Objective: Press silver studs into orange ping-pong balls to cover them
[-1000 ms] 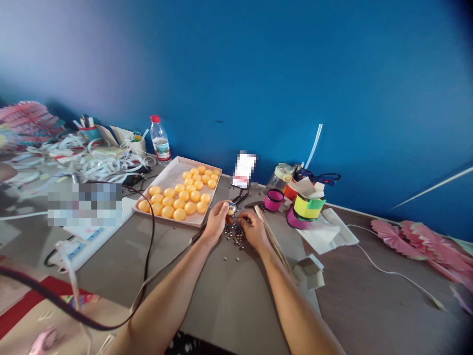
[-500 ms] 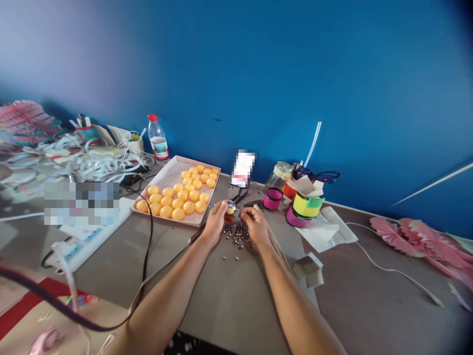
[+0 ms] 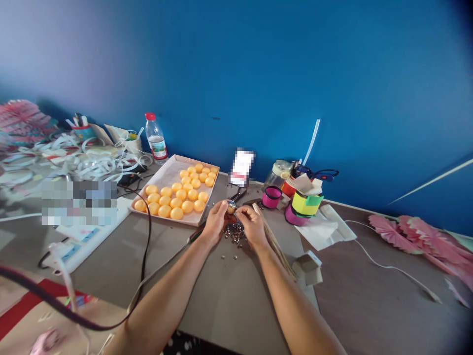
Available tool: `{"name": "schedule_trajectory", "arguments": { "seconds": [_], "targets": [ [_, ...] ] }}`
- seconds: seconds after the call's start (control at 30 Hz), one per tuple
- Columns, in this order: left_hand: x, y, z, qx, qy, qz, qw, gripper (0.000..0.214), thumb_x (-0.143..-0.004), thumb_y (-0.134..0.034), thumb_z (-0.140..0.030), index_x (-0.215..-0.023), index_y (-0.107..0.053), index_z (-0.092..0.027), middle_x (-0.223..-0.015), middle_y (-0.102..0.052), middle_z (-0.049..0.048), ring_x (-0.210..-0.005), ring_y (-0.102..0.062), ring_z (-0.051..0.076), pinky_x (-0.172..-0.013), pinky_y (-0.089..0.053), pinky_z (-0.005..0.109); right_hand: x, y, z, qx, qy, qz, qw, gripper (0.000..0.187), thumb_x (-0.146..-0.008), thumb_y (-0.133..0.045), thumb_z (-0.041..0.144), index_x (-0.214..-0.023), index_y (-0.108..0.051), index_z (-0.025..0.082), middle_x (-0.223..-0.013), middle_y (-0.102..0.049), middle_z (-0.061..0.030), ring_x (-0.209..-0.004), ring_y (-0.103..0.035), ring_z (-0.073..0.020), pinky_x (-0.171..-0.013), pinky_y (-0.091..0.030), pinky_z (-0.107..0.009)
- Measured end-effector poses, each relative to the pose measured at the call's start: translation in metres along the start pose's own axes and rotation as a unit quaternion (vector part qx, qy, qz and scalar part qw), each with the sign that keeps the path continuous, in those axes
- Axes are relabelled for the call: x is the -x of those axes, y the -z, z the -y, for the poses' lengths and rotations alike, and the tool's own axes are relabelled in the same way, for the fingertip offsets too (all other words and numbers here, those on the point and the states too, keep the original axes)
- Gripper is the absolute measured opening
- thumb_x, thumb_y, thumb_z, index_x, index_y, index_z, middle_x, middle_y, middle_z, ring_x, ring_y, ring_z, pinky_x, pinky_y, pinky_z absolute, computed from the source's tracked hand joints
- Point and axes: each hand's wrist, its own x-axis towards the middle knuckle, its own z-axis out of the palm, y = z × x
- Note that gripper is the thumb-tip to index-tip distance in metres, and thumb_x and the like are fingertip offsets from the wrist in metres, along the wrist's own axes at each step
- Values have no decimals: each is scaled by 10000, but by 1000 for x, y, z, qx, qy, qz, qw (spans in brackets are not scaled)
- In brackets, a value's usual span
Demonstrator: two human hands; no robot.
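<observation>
My left hand (image 3: 215,222) is closed round a small ball (image 3: 231,207) part covered in shiny beads, held just above the table. My right hand (image 3: 252,224) pinches at the ball's right side; whether a bead sits in the fingertips is too small to make out. A heap of small metallic beads (image 3: 235,234) lies on the grey table (image 3: 221,296) under and between both hands. A shallow tray (image 3: 166,177) with several orange half-spheres stands to the left of my left hand.
A water bottle (image 3: 155,138) stands behind the tray. Pink and yellow tape rolls (image 3: 303,207), jars and white paper (image 3: 325,227) sit to the right. Thin sticks (image 3: 275,241) lie by my right wrist. A black cable (image 3: 146,256) loops left. Pink paper fans (image 3: 417,231) lie far right.
My right hand has lifted from the bead heap up to the ball in my left hand. The view has shifted slightly.
</observation>
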Motion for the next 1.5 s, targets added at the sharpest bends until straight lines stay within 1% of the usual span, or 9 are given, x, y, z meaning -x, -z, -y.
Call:
{"name": "schedule_trajectory", "arguments": {
  "seconds": [0.47, 0.7, 0.93, 1.1, 1.17, 1.27, 1.33, 1.4, 1.5],
  "targets": [
    [4, -3, 1, 8, 9, 13, 1000, 441, -695, -709, -499, -888, -517, -151, -679, -582, -29, -503, -553, 83, -525, -457, 231, -1, -2, -6, -39, -57, -6, 998, 178, -693, -629, 385, -736, -577, 219, -721, -583, 2, -708, -536, -176, -703, -444, -307],
    [4, -3, 5, -4, -16, 13, 1000, 451, -703, -691, -534, -868, -513, -154, -658, -568, -34, -476, -535, 82, -488, -444, 224, -1, -1, -10, -43, -63, -8, 997, 186, -698, -626, 373, -745, -533, 219, -708, -552, 16, -691, -523, -161, -665, -437, -282],
    [4, -2, 5, -111, -63, -3, 992, 449, -732, -641, -561, -893, -511, -162, -667, -558, -31, -458, -527, 92, -460, -424, 233, 2, 0, -6, -47, -81, 3, 996, 190, -704, -622, 382, -699, -528, 217, -650, -551, 26, -640, -503, -151, -623, -411, -273],
    [6, -1, 5, -198, -111, -23, 974, 363, -745, -667, -465, -902, -554, -158, -718, -589, -6, -522, -548, 98, -506, -446, 231, 6, -2, -4, -27, -106, -8, 994, 204, -716, -616, 391, -665, -514, 222, -613, -547, 23, -586, -487, -149, -570, -395, -274],
    [7, -3, 5, -178, -92, -27, 979, 370, -729, -684, -461, -898, -553, -159, -695, -586, -11, -510, -545, 101, -495, -446, 233, 5, -2, -4, -25, -107, -13, 994, 218, -708, -624, 402, -664, -508, 223, -607, -540, 26, -572, -480, -146, -562, -398, -274],
    [6, -6, 4, -81, -32, -15, 996, 400, -720, -673, -514, -851, -528, -165, -636, -554, -34, -453, -523, 98, -455, -429, 236, 1, 0, -4, -38, -87, -16, 995, 224, -718, -610, 425, -704, -522, 220, -622, -542, 32, -580, -491, -144, -579, -418, -275],
    [5, -7, 2, -15, -9, -3, 1000, 416, -710, -672, -539, -799, -517, -164, -634, -553, -35, -444, -521, 94, -451, -427, 235, -2, 4, -3, -7, -56, -14, 998, 216, -754, -568, 430, -751, -558, 215, -655, -570, 20, -618, -517, -153, -616, -439, -284],
    [4, -6, -1, 20, -1, -2, 1000, 430, -697, -682, -550, -760, -515, -158, -630, -560, -30, -447, -524, 92, -453, -426, 232, -4, 9, -4, 77, -13, -13, 997, 206, -789, -531, 399, -811, -602, 206, -739, -622, -12, -698, -553, -173, -681, -456, -304],
    [3, -4, -6, 36, -3, -14, 999, 441, -690, -687, -558, -739, -516, -155, -612, -564, -26, -446, -525, 92, -455, -423, 227, -3, 15, -7, 248, 58, 11, 967, 201, -802, -521, 292, -920, -641, 182, -895, -654, -77, -833, -576, -206, -794, -449, -341]
  ]
}}
